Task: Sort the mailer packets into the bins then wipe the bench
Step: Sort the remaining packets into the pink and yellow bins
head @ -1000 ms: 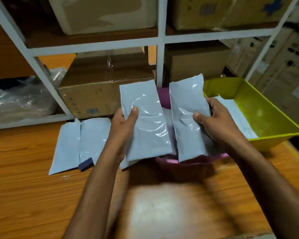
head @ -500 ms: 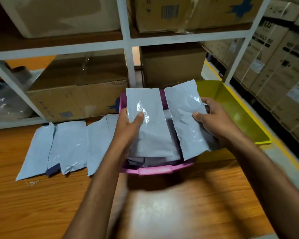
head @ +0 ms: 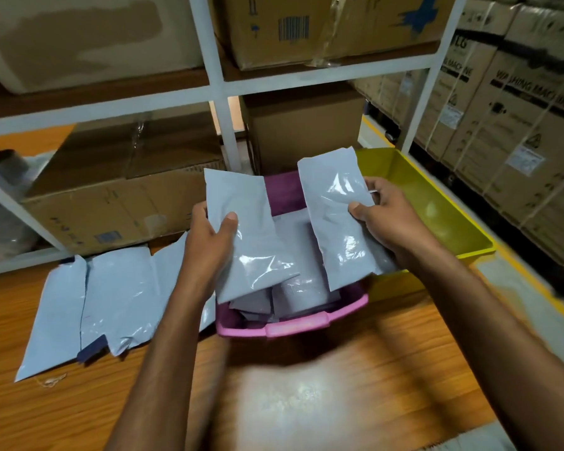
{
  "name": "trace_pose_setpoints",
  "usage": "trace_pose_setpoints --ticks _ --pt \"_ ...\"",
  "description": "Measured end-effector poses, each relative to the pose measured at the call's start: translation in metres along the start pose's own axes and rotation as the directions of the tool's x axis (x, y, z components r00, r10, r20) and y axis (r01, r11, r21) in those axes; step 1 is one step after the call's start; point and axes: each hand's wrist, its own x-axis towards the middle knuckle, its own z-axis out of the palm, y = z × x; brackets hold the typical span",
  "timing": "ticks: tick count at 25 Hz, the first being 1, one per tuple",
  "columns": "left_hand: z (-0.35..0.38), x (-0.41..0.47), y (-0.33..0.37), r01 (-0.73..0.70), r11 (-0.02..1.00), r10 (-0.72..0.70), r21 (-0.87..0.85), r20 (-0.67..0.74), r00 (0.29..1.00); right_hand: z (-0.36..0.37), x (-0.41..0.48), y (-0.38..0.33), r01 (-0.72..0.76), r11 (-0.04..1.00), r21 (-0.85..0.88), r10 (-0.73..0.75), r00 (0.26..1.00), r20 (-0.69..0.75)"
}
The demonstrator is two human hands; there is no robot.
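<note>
I hold one packet in each hand above the pink bin [head: 293,327], which stands near the far edge of the bench [head: 355,392]. My left hand [head: 209,242] is closed on the left packet [head: 248,236], thumb on its front face and the other fingers behind its left edge. My right hand [head: 388,219] grips the right packet [head: 336,216] the same way from its right edge. Both packets stand almost upright, tilted a little, with their lower ends over the bin, apart from each other.

I judge these packets to be light and soft. The film is glossy and wrinkled, so it can slide between the fingers; I think a pinch at the long edge, near the middle, is the safest place to hold. They bend easily but do not look fragile.

More packets lie inside the pink bin, and flat packets [head: 111,301] lie in a row on the bench to the left of it, overlapping. The yellow bin [head: 469,245] stands just beside the pink one, at the right end of the bench; the part of its floor that I can see is bare.

The bench is smooth brown wood with a bright reflection near me. Behind it a white rack [head: 222,125] carries cardboard boxes [head: 118,203], and more cartons [head: 518,125] stand on the right.
</note>
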Motion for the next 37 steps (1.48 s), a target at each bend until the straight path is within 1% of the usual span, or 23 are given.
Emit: trace_pose_setpoints --ticks 3,7,9,12,15,17,19,22,25,27,29,30,31,32,33,34,35,37 --pt "-0.008 0.002 -0.004 -0.001 1.0 0.001 0.023 0.004 1.0 0.012 0.001 0.0 0.019 1.0 -0.023 -0.019 1.0 0.008" --pt "0.01 0.0 0.009 -0.009 0.998 0.013 -0.065 0.068 0.998 0.006 0.006 -0.002 0.023 0.999 -0.042 -0.024 0.999 -0.033" --pt "0.028 0.001 0.018 -0.012 0.994 0.022 -0.107 0.094 0.995 -0.008 0.014 0.0 0.025 0.998 -0.053 -0.028 0.998 -0.062" --pt "0.06 -0.003 0.034 -0.039 0.992 0.055 -0.117 0.132 0.99 -0.036 0.029 0.006 0.002 0.997 -0.074 -0.01 0.994 -0.105" --pt "0.096 0.002 0.048 -0.056 0.992 0.071 -0.117 0.135 0.988 -0.075 0.049 0.017 -0.005 0.979 -0.206 -0.026 0.988 -0.151" --pt "0.122 0.008 0.055 -0.093 0.993 0.102 -0.071 0.122 0.987 -0.099 0.064 0.025 0.001 0.947 -0.321 -0.053 0.987 -0.153" --pt "0.151 0.012 0.062 -0.126 0.992 0.126 -0.009 0.113 0.986 -0.116 0.081 0.035 0.02 0.904 -0.428 -0.075 0.991 -0.112" --pt "0.191 0.014 0.07 -0.137 0.978 0.114 0.16 0.145 0.983 -0.119 0.101 0.05 0.036 0.839 -0.542 -0.061 0.998 -0.027" --pt "0.225 0.02 0.069 -0.033 0.966 -0.026 0.258 0.223 0.974 -0.115 0.116 0.061 0.033 0.813 -0.581 -0.019 0.999 0.03" --pt "0.241 0.024 0.067 0.033 0.945 -0.12 0.326 0.25 0.961 -0.113 0.124 0.065 0.018 0.808 -0.588 0.015 0.999 0.051" --pt "0.254 0.026 0.065 0.05 0.893 -0.178 0.448 0.249 0.952 -0.11 0.127 0.07 0.057 0.761 -0.646 -0.014 0.997 0.073" --pt "0.26 0.026 0.064 0.03 0.847 -0.181 0.531 0.235 0.955 -0.107 0.125 0.074 0.123 0.709 -0.694 -0.073 0.992 0.101" --pt "0.265 0.027 0.062 -0.018 0.777 -0.163 0.629 0.228 0.96 -0.104 0.123 0.079 0.208 0.634 -0.745 -0.146 0.978 0.15" --pt "0.269 0.028 0.06 -0.086 0.682 -0.136 0.726 0.241 0.961 -0.101 0.122 0.085 0.298 0.524 -0.797 -0.216 0.953 0.214" --pt "0.273 0.027 0.058 -0.155 0.577 -0.121 0.802 0.272 0.955 -0.098 0.122 0.089 0.362 0.425 -0.83 -0.271 0.925 0.265" --pt "0.276 0.028 0.054 -0.215 0.482 -0.133 0.849 0.314 0.94 -0.097 0.123 0.092 0.39 0.364 -0.846 -0.302 0.909 0.288" --pt "0.278 0.027 0.051 -0.251 0.417 -0.164 0.873 0.344 0.924 -0.096 0.122 0.091 0.395 0.332 -0.856 -0.312 0.903 0.296" --pt "0.279 0.026 0.045 -0.28 0.338 -0.211 0.899 0.362 0.908 -0.094 0.123 0.093 0.399 0.311 -0.863 -0.291 0.904 0.313"
